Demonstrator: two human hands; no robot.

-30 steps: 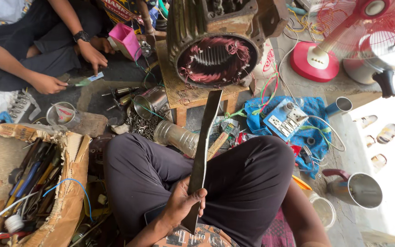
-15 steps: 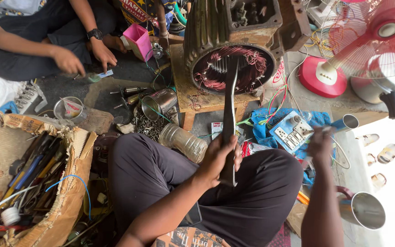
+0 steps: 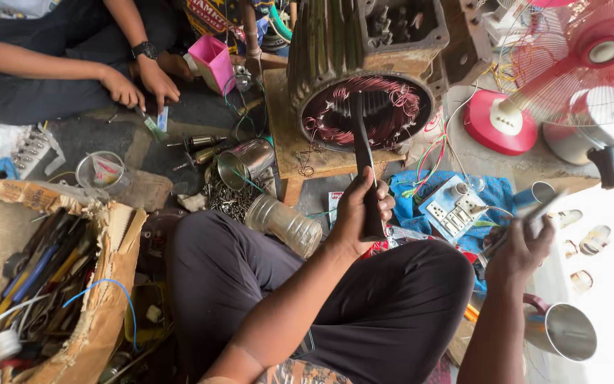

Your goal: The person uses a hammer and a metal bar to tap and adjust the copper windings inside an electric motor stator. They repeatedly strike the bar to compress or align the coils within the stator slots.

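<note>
A: What does the left hand (image 3: 357,213) have?

B: It is wrapped tight around a long dark bar (image 3: 364,163). The bar points up and away from the person. Its far tip is right at the mouth of the big motor shell (image 3: 364,64), by the red wire coils (image 3: 385,114).

A: And the right hand (image 3: 524,249)?

B: It is off to the side. It pinches a thin grey strip (image 3: 534,213), and is farther from the motor than the left hand.

A: What has changed?

B: Half a second ago the bar stood in front of the coils too. The right hand was bare and lifted. Now it holds the strip.
</note>
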